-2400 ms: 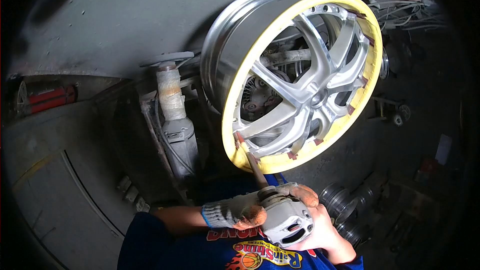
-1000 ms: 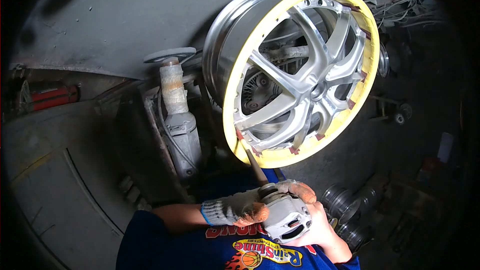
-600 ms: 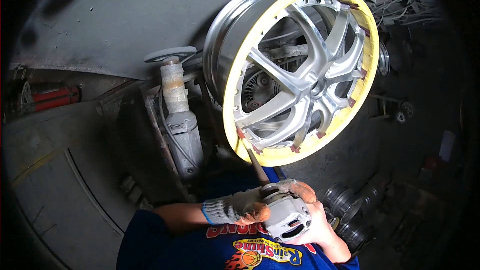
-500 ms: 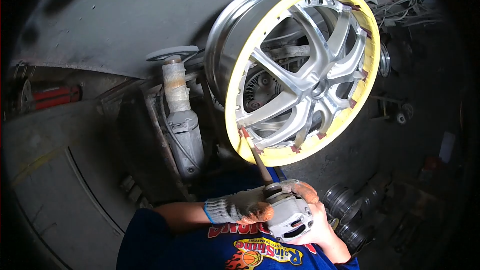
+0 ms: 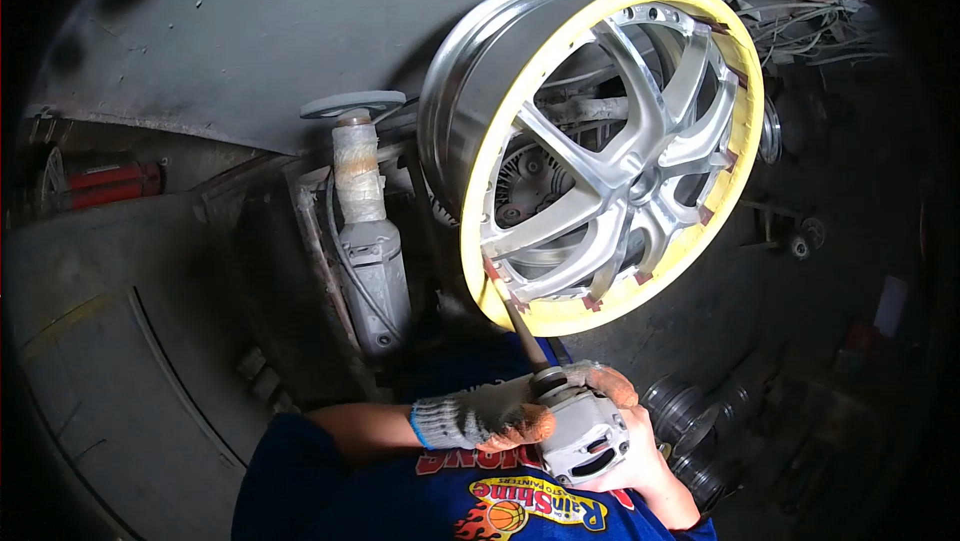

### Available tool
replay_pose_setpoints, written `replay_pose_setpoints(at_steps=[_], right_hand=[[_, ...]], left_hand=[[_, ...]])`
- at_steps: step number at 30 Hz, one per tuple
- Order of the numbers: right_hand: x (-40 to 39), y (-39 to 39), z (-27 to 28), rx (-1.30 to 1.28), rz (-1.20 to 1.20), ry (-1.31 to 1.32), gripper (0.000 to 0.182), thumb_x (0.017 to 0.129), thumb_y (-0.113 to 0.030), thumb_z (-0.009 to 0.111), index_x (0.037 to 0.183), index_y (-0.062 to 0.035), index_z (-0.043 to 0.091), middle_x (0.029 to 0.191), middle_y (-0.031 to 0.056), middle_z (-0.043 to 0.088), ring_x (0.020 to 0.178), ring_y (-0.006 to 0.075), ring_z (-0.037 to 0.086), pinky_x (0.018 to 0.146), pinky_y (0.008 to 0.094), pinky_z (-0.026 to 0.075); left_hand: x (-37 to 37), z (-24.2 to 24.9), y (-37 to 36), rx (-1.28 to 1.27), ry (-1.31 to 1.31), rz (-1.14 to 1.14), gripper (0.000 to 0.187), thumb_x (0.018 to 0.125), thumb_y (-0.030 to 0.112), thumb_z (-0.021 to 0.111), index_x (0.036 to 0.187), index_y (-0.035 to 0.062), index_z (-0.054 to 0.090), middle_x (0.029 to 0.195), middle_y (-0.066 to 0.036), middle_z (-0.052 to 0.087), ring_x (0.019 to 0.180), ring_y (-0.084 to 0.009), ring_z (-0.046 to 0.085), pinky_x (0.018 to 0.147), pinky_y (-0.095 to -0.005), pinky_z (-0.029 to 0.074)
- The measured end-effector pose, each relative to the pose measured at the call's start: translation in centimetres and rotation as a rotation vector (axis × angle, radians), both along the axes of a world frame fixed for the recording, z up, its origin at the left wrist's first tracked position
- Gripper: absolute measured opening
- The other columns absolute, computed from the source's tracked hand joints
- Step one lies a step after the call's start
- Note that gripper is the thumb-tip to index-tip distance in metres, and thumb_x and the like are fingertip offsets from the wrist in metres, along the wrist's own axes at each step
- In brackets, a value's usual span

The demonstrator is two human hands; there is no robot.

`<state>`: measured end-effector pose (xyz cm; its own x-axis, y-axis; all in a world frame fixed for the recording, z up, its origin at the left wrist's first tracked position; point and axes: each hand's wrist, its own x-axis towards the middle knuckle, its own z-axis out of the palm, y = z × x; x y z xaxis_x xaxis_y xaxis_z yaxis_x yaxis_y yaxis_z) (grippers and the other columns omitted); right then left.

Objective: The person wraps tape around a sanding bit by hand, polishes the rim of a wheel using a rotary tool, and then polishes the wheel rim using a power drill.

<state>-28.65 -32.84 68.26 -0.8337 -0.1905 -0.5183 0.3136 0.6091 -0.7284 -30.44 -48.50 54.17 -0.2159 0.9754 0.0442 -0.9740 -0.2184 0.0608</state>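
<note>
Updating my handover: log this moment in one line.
Left hand: gripping power tool | Right hand: gripping power tool | Rod: overlaps wheel in view | Contact: unclear

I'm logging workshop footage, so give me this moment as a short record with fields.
Wheel: silver spokes, yellow rim
Left hand: gloved, gripping the power tool near its shaft end
Right hand: bare, on the power tool's body
Shaft: tapered, pointing at the rim; contact unclear
Nearby: second power tool, disc at its upper end

Dark floor [image 5: 650, 343], metal wheels [image 5: 688, 419] on it
</note>
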Motion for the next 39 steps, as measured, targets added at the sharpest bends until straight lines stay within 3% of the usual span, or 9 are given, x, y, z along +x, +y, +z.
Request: replay_pose_setpoints(at_steps=[3,16,18,19,21,25,27,32,39], right_hand=[[-0.4,0.2,0.1,-0.025,0.046,0.026,0.073,0.051,-0.030,0.086,0.114,-0.0009,0.063,0.123,0.0238,0.058,0.107,0.0355,0.063,0.095,0.0400,0.048],[-0.9,-0.1,0.6,0.001,0.080,-0.006,0.076,0.051,-0.030,0.086,0.116,0.0014,0.061,0.120,0.0230,0.060,0.110,0.0347,0.062,0.098,0.0397,0.046],[-0.7,-0.2,0.4,-0.003,-0.029,-0.045,0.070,0.047,-0.031,0.083,0.107,-0.0021,0.065,0.106,0.0147,0.067,0.101,0.0290,0.066,0.100,0.0395,0.044],[-0.9,-0.3,0.3,-0.003,-0.027,-0.044,0.070,0.047,-0.031,0.083,0.107,-0.0021,0.065,0.106,0.0147,0.067,0.101,0.0290,0.066,0.100,0.0395,0.044],[-1.4,-0.5,0.0,0.050,0.076,0.104,0.072,0.047,-0.033,0.083,0.109,-0.0018,0.064,0.108,0.0154,0.066,0.103,0.0298,0.064,0.100,0.0398,0.044],[-0.9,-0.4,0.0,0.027,0.027,0.060,0.073,0.046,-0.033,0.084,0.110,-0.0014,0.064,0.111,0.0161,0.065,0.105,0.0309,0.063,0.100,0.0399,0.043],[-0.5,0.0,0.1,-0.002,0.024,-0.023,0.077,0.050,-0.030,0.087,0.117,-0.0009,0.061,0.124,0.0232,0.058,0.112,0.0358,0.060,0.099,0.0396,0.046],[-0.7,-0.2,-0.3,-0.016,0.062,0.018,0.078,0.051,-0.030,0.087,0.117,-0.0003,0.061,0.124,0.0224,0.058,0.112,0.0351,0.060,0.099,0.0399,0.046],[-0.7,-0.1,-0.2,-0.057,0.033,-0.043,0.078,0.052,-0.031,0.086,0.118,0.0003,0.060,0.124,0.0214,0.059,0.112,0.0350,0.061,0.098,0.0401,0.047]], left_hand=[[-1.1,0.4,-0.7,0.008,-0.030,-0.035,0.091,0.067,0.047,0.083,0.134,-0.0002,0.042,0.118,-0.011,0.056,0.105,-0.0153,0.057,0.089,-0.0286,0.048],[-3.1,2.2,-1.3,0.003,-0.047,-0.079,0.116,0.052,0.059,0.085,0.137,-0.0045,0.038,0.133,-0.013,0.047,0.124,-0.0189,0.047,0.104,-0.0334,0.038],[-3.0,1.8,-1.2,0.046,-0.079,-0.045,0.116,0.052,0.060,0.084,0.136,-0.0046,0.038,0.133,-0.013,0.047,0.123,-0.0191,0.047,0.104,-0.0336,0.038],[-2.2,0.4,-1.2,0.029,-0.089,-0.096,0.084,0.067,0.040,0.079,0.129,-0.0027,0.042,0.099,-0.008,0.051,0.080,-0.0118,0.046,0.066,-0.0251,0.039],[-1.5,-0.5,-1.2,0.012,-0.099,-0.149,0.052,0.082,0.020,0.073,0.122,-0.0009,0.047,0.065,-0.003,0.056,0.036,-0.0044,0.046,0.029,-0.0166,0.039],[-2.7,0.8,-1.3,0.042,-0.087,-0.074,0.075,0.071,0.033,0.078,0.127,-0.0025,0.044,0.089,-0.007,0.053,0.067,-0.0095,0.047,0.056,-0.0225,0.039],[-3.3,1.6,-1.3,0.051,-0.084,-0.050,0.086,0.065,0.040,0.081,0.129,-0.0033,0.042,0.101,-0.008,0.052,0.083,-0.0121,0.047,0.069,-0.0255,0.039],[-4.2,3.4,-1.5,0.070,-0.094,0.048,0.115,0.051,0.056,0.087,0.136,-0.0052,0.039,0.131,-0.013,0.049,0.121,-0.0184,0.049,0.102,-0.0328,0.040],[-3.4,1.0,-1.2,0.140,-0.169,-0.012,0.078,0.071,0.033,0.078,0.130,-0.0034,0.042,0.095,-0.010,0.055,0.077,-0.0137,0.055,0.063,-0.0256,0.046]])
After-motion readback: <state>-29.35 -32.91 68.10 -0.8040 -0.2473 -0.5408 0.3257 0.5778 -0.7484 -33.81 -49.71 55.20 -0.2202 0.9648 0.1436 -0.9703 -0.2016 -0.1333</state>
